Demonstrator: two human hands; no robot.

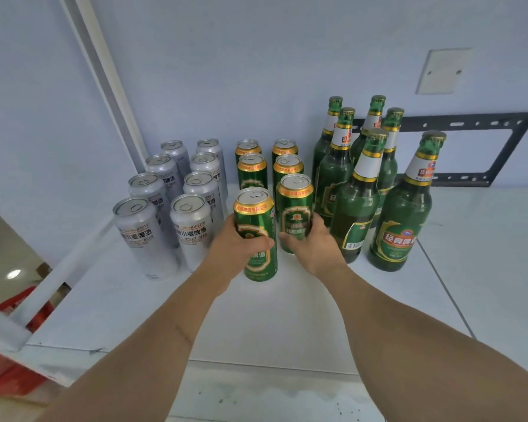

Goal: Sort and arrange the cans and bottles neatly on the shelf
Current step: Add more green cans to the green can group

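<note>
Two rows of green cans stand upright on the white shelf [287,315]. My left hand [237,248] grips the front green can [255,226] of the left row, thumb across its label. My right hand [313,243] grips the front green can [296,208] of the right row. Behind them stand several more green cans [252,170]. Left of these, several silver cans [189,184] form two rows. On the right are several green glass bottles [358,193], with one bottle [404,214] standing a little apart at the far right.
A wall runs close behind the rows, with a black metal bracket [470,153] and a blank plate [442,71] on it. The shelf's white frame [58,275] slopes down on the left, over red boxes [16,370] below. Bare shelf lies in front and to the right.
</note>
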